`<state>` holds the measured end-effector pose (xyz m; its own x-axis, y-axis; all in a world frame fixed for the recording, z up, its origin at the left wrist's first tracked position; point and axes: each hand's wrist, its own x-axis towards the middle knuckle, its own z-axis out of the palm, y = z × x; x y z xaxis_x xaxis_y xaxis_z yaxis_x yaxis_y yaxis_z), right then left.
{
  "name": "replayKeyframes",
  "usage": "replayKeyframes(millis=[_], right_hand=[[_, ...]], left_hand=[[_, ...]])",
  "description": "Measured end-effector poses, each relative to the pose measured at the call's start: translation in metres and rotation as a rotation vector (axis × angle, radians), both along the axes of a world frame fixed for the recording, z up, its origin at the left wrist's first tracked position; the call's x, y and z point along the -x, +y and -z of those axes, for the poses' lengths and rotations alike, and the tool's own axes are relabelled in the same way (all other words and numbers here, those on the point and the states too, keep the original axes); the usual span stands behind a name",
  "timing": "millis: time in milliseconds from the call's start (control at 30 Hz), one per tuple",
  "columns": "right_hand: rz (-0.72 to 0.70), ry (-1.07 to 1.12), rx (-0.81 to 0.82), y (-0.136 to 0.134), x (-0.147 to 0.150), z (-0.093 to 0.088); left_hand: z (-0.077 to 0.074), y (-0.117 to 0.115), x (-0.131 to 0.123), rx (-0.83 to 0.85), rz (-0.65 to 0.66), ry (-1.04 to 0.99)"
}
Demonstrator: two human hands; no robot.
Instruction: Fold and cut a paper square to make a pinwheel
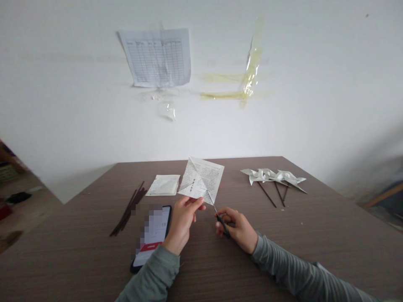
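Observation:
My left hand (pixel 183 222) pinches the lower edge of a square of printed paper (pixel 203 180), which stands tilted and shows fold creases. My right hand (pixel 237 228) grips black-handled scissors (pixel 222 220) with their fingers through the handles. The scissors' slim metal blades reach up to the paper's lower right edge, and their tips seem to touch it. Whether the blades are cutting cannot be told from this view.
On the brown wood-grain table (pixel 78 247) lie dark thin sticks (pixel 129 209), a paper stack (pixel 163 185), a phone (pixel 151 237) with a blurred screen, and paper pinwheels on sticks (pixel 273 177). A table-printed sheet (pixel 156 58) and tape strips mark the wall behind.

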<state>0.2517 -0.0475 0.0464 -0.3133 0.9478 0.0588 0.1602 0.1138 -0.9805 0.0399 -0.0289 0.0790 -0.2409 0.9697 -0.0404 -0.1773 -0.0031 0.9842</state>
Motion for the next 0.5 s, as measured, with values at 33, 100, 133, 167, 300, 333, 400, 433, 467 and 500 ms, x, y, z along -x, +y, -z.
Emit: replayKeyframes(millis=[33,100,133,167,300,333,400,433,467,500], right_hand=[[0.002,0.001,-0.001,0.0001,0.0001,0.0002],[0.001,0.009,-0.003,0.0001,0.0002,0.0006],[-0.001,0.013,-0.004,0.0001,0.0003,0.0006],[-0.002,0.015,-0.003,0.0,0.0003,0.0004],[-0.003,0.008,0.006,-0.0004,0.0003,-0.0023],[-0.002,0.006,0.008,-0.0004,0.0003,-0.003],[-0.002,0.0,0.013,-0.0005,0.0004,-0.0039],[0.001,0.001,0.012,-0.0004,0.0004,-0.0038],[0.003,0.002,0.011,-0.0004,0.0005,-0.0034],[0.004,0.003,0.009,-0.0003,0.0006,-0.0026]], left_hand=[[0.0003,0.0001,0.0,0.001,0.0,-0.001],[0.001,0.0004,0.0002,-0.001,-0.003,0.0],[0.0013,0.0006,0.0003,-0.002,-0.003,0.003],[0.0015,0.0008,0.0004,-0.003,-0.001,0.005],[0.0025,0.0016,0.0009,-0.009,0.007,0.002],[0.0029,0.0018,0.001,-0.01,0.009,0.002],[0.0037,0.0023,0.0012,-0.011,0.011,0.0],[0.0042,0.0025,0.0012,-0.011,0.011,-0.003],[0.0048,0.0027,0.0013,-0.013,0.012,-0.005],[0.0054,0.0029,0.0015,-0.016,0.013,-0.007]])
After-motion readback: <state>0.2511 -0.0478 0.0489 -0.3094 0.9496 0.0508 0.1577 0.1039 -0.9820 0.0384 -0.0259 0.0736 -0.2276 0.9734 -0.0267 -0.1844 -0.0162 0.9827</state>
